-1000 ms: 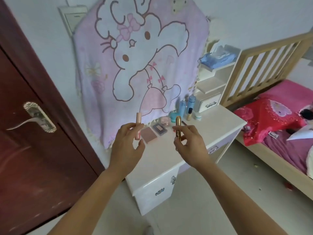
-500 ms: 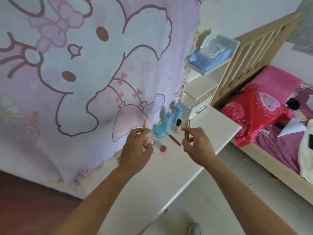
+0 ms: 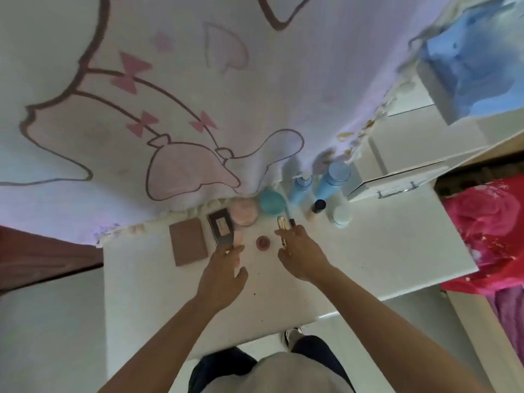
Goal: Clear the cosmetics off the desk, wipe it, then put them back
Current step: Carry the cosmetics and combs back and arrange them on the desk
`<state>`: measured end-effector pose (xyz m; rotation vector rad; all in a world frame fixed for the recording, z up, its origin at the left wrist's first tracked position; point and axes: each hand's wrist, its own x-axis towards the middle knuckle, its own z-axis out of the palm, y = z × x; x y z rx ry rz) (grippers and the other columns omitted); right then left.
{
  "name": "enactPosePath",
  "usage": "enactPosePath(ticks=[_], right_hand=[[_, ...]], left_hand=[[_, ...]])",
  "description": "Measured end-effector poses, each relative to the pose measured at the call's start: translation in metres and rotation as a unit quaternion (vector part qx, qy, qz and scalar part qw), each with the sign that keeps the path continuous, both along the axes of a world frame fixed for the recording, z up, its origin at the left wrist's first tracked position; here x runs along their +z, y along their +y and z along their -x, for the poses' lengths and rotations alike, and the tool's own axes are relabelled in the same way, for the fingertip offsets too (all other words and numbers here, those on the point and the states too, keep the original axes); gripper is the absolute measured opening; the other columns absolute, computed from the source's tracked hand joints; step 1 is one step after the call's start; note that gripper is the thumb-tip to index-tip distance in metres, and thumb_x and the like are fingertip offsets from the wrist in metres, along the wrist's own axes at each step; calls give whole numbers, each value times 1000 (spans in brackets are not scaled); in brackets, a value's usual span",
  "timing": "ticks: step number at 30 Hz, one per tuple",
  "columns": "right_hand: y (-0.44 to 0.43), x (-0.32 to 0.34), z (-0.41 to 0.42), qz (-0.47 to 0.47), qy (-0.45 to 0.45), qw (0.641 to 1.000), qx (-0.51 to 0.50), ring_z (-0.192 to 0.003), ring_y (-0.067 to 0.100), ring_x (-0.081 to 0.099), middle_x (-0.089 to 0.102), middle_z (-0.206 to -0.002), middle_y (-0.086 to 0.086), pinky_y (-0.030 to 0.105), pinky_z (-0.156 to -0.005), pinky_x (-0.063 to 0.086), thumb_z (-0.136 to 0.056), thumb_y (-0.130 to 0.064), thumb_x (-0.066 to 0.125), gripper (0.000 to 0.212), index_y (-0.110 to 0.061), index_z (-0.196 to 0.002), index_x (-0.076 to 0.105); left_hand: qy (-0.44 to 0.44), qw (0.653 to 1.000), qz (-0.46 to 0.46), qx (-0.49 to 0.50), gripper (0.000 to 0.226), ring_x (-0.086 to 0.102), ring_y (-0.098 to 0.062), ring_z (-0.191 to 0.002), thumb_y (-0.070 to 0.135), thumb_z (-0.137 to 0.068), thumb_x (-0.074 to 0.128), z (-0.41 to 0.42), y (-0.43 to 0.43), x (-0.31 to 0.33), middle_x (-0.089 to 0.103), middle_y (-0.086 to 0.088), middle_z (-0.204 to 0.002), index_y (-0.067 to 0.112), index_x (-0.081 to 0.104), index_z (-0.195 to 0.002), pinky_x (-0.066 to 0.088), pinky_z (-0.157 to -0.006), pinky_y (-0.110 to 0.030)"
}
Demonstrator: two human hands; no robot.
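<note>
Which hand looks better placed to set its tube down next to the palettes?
Probably the left hand: its pink tube is right beside the dark palette, while the right hand holds a gold tube beyond the red pot.

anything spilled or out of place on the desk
Nothing looks spilled or tipped: the blue bottles stand upright at the back of the desk. Only a few tiny dark specks mark its top.

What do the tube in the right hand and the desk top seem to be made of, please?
The gold tube in the right hand looks like metal or metallised plastic: it glints. The desk top looks like white lacquered board: smooth, faintly glossy.
</note>
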<state>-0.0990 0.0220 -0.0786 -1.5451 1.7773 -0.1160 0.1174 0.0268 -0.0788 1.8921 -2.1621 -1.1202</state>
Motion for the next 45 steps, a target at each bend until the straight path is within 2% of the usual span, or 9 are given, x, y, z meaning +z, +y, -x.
enactPosePath(ticks=[6,13,17,25,30,33,37,40,45], right_hand=[[-11,-35,10,-16,10,996,89,-109,34,57,41,-133,12,40,-88,49,-91,-19,53,52,-22,-142,44],[-5,-43,11,-36,30,996,81,-110,34,54,37,-133,9,44,-91,50,-89,-21,54,58,-23,-145,39],[-1,-32,15,-40,26,995,83,-114,32,54,35,-138,8,43,-92,50,-90,-20,55,59,-22,-146,38],[-18,39,17,97,15,994,48,-114,26,56,36,-145,4,37,-83,50,-98,-22,48,42,-21,-140,45],[-35,78,-12,233,-78,969,42,-119,21,51,43,-139,2,38,-92,50,-100,-24,44,37,-20,-136,47],[-35,87,-55,255,-105,958,79,-126,16,43,42,-142,2,37,-101,44,-102,-25,40,37,-22,-138,45],[-15,102,-135,261,-111,937,204,-139,24,33,34,-154,7,41,-113,32,-101,-25,43,45,-18,-145,41],[14,127,-204,299,-145,902,276,-140,22,34,37,-153,7,41,-113,33,-100,-25,47,45,-17,-145,44],[74,177,-332,343,-194,841,371,-139,18,34,37,-152,7,27,-114,26,-101,-28,46,45,-18,-144,44]], left_hand=[[-47,994,-88,49,56,47,-22,-124,26,-90,59,27,7,-26,38,-2,-139,20,45,-144,42,-102,-33],[-46,994,-84,46,54,46,-26,-123,23,-88,58,46,-11,-48,37,-5,-138,25,46,-140,42,-97,-35],[-66,992,-95,42,60,39,-26,-132,27,-90,56,42,-12,-39,28,-5,-148,23,36,-147,42,-101,-40],[-86,991,70,76,49,48,-27,-124,32,-96,52,-3,-32,46,36,-5,-144,18,42,-142,50,-93,-42],[-75,947,252,187,45,55,-32,-115,29,-94,58,-35,-24,120,48,-12,-138,12,53,-135,50,-84,-44],[-78,918,309,236,44,52,-32,-121,30,-97,54,-57,9,148,47,-14,-141,10,54,-135,47,-92,-46],[-110,886,331,305,44,45,-29,-129,34,-98,47,-97,72,175,45,-13,-143,10,54,-135,43,-100,-48],[-127,855,335,376,47,41,-26,-132,39,-99,45,-137,121,198,42,-9,-146,15,50,-139,36,-104,-45],[-203,796,383,424,51,47,-33,-129,40,-98,43,-234,216,245,44,-14,-145,11,49,-139,41,-102,-53]])
